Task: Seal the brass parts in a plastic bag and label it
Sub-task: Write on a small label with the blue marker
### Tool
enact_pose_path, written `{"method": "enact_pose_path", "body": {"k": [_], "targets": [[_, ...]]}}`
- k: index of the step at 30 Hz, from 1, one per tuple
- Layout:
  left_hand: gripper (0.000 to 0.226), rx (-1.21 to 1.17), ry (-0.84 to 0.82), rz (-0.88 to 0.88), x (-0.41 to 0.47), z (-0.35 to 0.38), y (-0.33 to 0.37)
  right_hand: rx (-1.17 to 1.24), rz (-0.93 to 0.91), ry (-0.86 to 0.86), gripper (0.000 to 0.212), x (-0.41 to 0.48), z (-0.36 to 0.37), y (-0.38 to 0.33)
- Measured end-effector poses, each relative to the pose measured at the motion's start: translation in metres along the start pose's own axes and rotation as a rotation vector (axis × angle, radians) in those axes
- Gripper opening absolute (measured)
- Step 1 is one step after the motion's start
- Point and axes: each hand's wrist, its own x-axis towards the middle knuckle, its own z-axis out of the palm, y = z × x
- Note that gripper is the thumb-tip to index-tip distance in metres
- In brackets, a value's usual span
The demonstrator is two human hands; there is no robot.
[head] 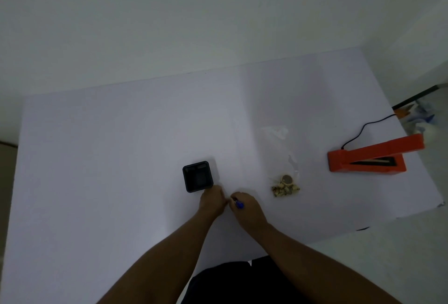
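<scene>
A small heap of brass parts (pixel 285 185) lies on the white table (pixel 121 158), inside the lower end of a clear plastic bag (pixel 281 143) that stretches away from me. My right hand (pixel 246 208) is closed around a blue pen (pixel 239 204), left of the brass parts. My left hand (pixel 212 200) rests fingers-down on the table right beside it, nearly touching the right hand; what lies under its fingers is hidden. A black square box (pixel 198 176) stands just beyond my left hand.
An orange heat sealer (pixel 368 157) with its arm raised sits at the right, its black cord (pixel 363 126) running off the table's right edge. Clutter (pixel 419 117) lies beyond that edge. A plain wall stands behind the table.
</scene>
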Motion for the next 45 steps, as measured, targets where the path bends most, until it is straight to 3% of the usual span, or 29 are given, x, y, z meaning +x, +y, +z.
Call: {"method": "enact_pose_path", "body": {"k": [7, 38, 45], "targets": [[0.024, -0.005, 0.004, 0.006, -0.0004, 0.0003, -0.0011, 0.011, -0.005, 0.011, 0.029, 0.0008, 0.0005, 0.0034], [0.019, -0.017, -0.004, 0.009, 0.0030, 0.0018, -0.0031, 0.022, 0.024, 0.085, 0.030, 0.0009, -0.0013, 0.0031], [0.008, 0.022, 0.000, 0.000, 0.0025, 0.0013, -0.0027, 0.004, -0.033, -0.004, 0.031, -0.0005, 0.0007, -0.0011]]}}
